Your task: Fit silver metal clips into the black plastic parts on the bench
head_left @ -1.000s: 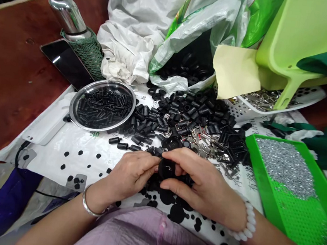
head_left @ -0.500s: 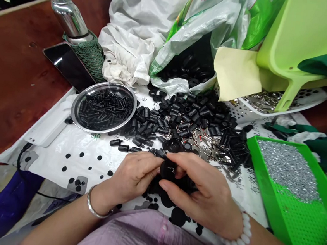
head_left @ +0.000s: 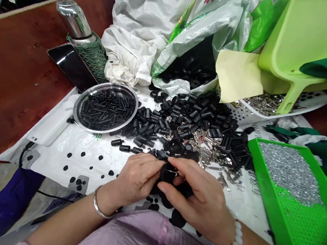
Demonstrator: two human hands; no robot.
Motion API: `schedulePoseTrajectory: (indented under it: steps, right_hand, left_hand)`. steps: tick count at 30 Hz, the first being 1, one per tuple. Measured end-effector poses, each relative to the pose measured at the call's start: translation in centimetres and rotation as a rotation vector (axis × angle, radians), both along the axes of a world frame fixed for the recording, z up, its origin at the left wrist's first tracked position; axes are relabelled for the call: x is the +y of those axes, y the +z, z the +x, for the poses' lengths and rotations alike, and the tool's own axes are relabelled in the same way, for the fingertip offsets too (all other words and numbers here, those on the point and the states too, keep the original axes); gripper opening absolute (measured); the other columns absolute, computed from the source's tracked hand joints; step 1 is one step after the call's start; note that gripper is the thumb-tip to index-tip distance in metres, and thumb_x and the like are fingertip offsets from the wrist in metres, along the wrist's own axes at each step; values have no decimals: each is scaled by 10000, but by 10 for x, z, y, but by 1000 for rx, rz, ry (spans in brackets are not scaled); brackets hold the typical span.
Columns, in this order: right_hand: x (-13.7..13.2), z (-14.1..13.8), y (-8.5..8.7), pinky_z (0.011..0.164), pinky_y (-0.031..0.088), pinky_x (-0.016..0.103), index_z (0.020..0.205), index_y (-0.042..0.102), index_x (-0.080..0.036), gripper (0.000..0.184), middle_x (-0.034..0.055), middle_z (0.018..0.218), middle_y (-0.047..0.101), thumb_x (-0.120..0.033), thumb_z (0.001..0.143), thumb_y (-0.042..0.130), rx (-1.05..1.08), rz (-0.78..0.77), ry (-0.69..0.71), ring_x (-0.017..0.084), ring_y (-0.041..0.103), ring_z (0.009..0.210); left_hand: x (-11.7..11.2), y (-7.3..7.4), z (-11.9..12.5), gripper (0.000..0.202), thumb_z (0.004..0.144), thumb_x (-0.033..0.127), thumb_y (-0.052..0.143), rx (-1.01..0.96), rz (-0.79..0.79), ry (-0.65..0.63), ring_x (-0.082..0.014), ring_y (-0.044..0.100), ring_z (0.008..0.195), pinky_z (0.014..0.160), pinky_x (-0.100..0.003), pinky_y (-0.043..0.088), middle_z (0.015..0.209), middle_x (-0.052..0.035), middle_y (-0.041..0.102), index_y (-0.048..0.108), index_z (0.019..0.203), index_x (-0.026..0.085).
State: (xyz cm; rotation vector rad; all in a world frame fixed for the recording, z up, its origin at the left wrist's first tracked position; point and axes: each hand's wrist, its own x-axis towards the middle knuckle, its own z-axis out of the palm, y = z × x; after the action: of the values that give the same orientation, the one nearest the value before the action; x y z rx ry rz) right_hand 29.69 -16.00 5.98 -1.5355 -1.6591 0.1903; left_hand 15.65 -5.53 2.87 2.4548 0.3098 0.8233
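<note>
Both hands meet over the near edge of the table. My left hand [head_left: 137, 176] and my right hand [head_left: 199, 200] pinch a round black plastic part [head_left: 167, 172] between their fingertips, fingers closed on it. More black round pieces lie under my hands. Just beyond them spreads a heap of small black cylindrical parts [head_left: 181, 118] mixed with small silver metal pieces [head_left: 208, 142].
A steel dish [head_left: 105, 108] of black springs sits at the left. A green tray [head_left: 290, 190] of tiny silver bits lies at the right. Behind are plastic bags [head_left: 190, 35] with black rings, a white basket [head_left: 270, 106], a green scoop [head_left: 300, 47], a flask [head_left: 77, 27] and a phone [head_left: 70, 66].
My hands stay together on the black part, with only small finger shifts. The view has drifted slightly, so everything sits a little lower and to the right.
</note>
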Motion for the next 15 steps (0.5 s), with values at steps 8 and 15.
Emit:
schedulePoseTrajectory:
  steps: [8, 15]
  right_hand:
    - [2, 5, 6, 661, 528, 280, 1143, 498, -159, 402, 81, 901, 622, -356, 808, 606, 11, -14, 61, 171, 602, 803]
    - [2, 10, 20, 768, 505, 271, 1023, 550, -180, 208, 74, 966, 608, -138, 820, 567, 70, 81, 75, 159, 574, 926]
  left_hand:
    - [3, 5, -1, 146, 876, 152, 432, -59, -230, -50, -104, 464, 567, 538, -213, 370, 627, 5, 519, 567, 820, 163]
    - [4, 14, -1, 188, 891, 175, 429, -56, -398, -64, -98, 482, 570, 548, -202, 386, 627, 7, 537, 578, 777, 162]
